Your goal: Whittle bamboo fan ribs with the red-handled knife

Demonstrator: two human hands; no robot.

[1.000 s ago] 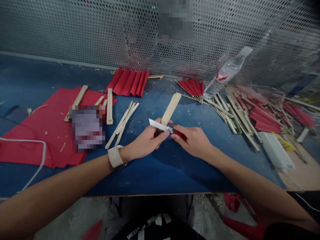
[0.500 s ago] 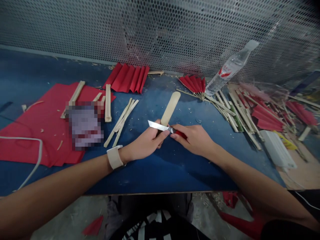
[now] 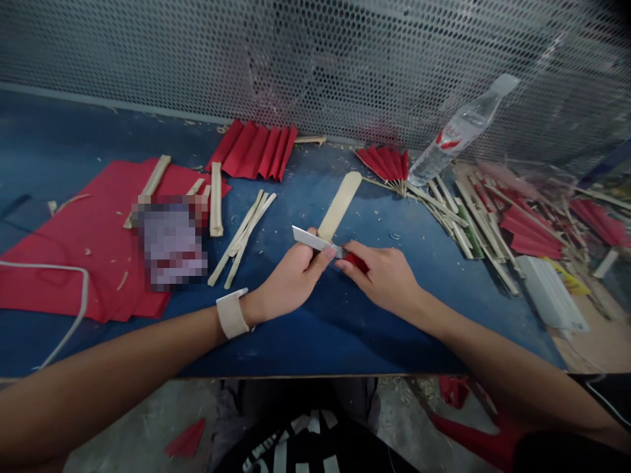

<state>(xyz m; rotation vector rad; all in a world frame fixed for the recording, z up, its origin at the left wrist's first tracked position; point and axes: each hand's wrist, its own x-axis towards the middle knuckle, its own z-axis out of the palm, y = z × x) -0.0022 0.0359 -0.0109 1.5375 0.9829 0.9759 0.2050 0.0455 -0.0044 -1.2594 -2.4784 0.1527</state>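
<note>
My left hand is closed round the lower end of a pale, round-tipped bamboo strip, which points away from me over the blue table. My right hand grips the red handle of a knife. The blade lies across the strip near my left fingers, its tip pointing left, and my left thumb rests by the blade's base. The strip's near end is hidden in my left hand. Several thin bamboo sticks lie crossed to the left of my hands.
Red paper sheets cover the left side, with a blurred box on them. Pleated red paper and a small red fan lie at the back. A water bottle leans against the mesh panel. Bamboo sticks crowd the right.
The knife blade has turned slightly, its flat side now looking duller. Both hands keep their grips in nearly the same place; the whole view has shifted a little.
</note>
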